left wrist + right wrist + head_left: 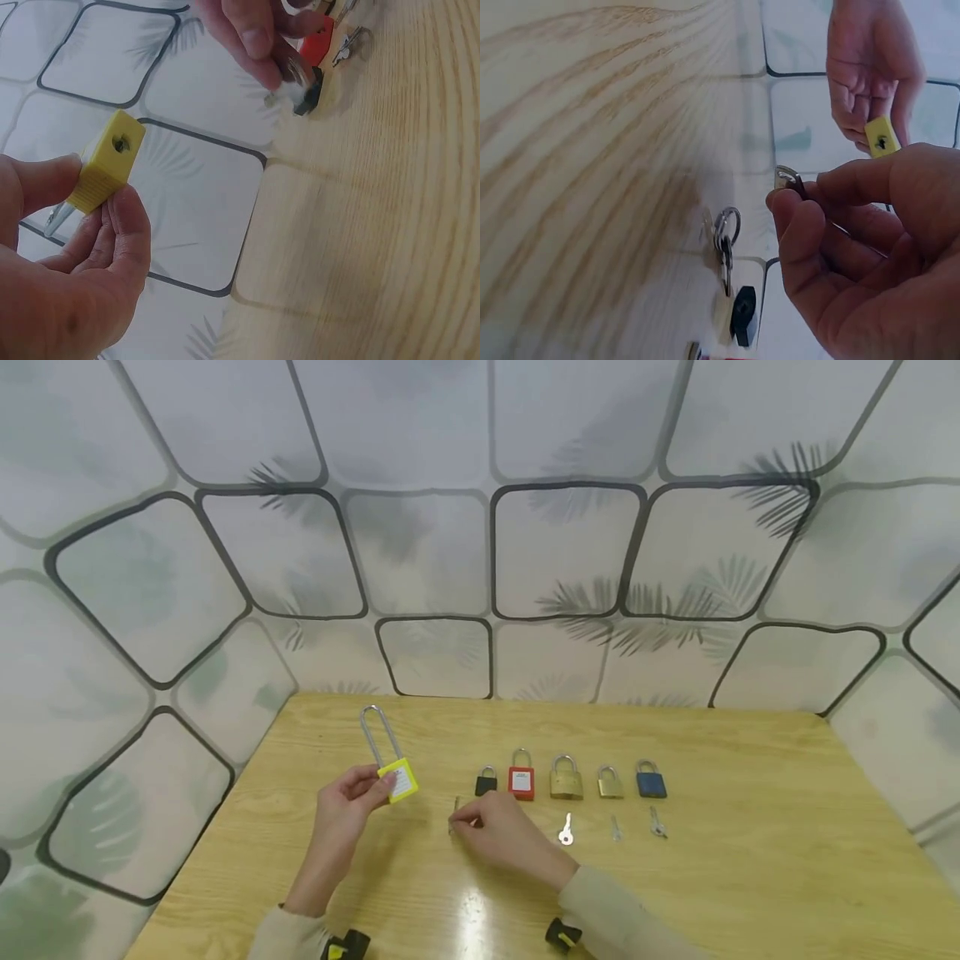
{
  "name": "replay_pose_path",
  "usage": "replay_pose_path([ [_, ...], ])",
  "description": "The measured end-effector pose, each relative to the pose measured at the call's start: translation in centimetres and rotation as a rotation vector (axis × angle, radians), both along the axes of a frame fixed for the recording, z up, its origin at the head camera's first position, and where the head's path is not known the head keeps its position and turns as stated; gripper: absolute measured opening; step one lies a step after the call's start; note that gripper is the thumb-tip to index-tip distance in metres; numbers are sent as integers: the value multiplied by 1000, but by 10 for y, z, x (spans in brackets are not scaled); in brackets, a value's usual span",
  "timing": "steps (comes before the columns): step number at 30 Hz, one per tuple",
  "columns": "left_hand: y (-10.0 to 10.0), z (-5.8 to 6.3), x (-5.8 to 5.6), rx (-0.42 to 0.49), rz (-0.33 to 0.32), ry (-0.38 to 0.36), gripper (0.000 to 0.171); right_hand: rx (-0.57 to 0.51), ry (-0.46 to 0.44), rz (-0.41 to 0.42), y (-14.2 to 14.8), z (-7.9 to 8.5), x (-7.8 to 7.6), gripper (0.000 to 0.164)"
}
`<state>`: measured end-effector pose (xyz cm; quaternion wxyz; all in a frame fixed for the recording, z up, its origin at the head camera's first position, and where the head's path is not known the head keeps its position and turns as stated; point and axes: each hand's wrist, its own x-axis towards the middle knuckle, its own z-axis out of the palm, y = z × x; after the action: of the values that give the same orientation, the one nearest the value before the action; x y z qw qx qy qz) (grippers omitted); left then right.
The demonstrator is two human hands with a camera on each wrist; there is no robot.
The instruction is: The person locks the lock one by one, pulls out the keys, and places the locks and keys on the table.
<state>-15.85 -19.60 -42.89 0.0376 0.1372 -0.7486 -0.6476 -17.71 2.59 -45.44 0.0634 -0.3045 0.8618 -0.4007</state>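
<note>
My left hand (345, 806) grips a yellow padlock (406, 783) by its body, thumb across the white label, its long shackle (381, 735) pointing up. In the left wrist view the keyhole (121, 143) on the padlock's underside faces the camera. Low over the table, my right hand (502, 835) pinches a small metal key (786, 178) between thumb and fingertips, and part of it is hidden by the fingers. Beyond that hand stands a black padlock (486, 783), and a key on a ring (726, 234) lies near it in the right wrist view.
Right of the black padlock, a red padlock (521, 782), a large brass padlock (566, 785), a smaller brass one (611, 787) and a blue one (651, 784) line up. Silver keys (566, 831) lie in front of several. A patterned wall (435, 660) borders the wooden table (750, 860).
</note>
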Motion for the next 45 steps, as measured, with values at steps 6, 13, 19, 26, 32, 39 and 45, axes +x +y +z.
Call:
replay_pose_path([
  [6,0,0,-1,-3,-6,14,35,42,-54,-3,-13,-4,-1,17],
  [13,0,-2,0,16,1,17,34,63,-29,32,-22,-11,-1,16],
  [19,2,-3,1,21,-5,27,36,112,-78,13,-25,-12,1,15],
  [26,5,-4,1,22,-2,30,34,145,-75,17,-25,-12,0,12],
  [32,6,-5,-5,-9,-24,20,36,126,-72,-29,-15,-6,1,15],
  [39,13,-16,-23,-95,-82,0,34,95,-102,-83,31,11,-2,17],
  [45,17,-28,-43,-245,-115,-24,29,129,-120,-155,77,18,-4,14],
])
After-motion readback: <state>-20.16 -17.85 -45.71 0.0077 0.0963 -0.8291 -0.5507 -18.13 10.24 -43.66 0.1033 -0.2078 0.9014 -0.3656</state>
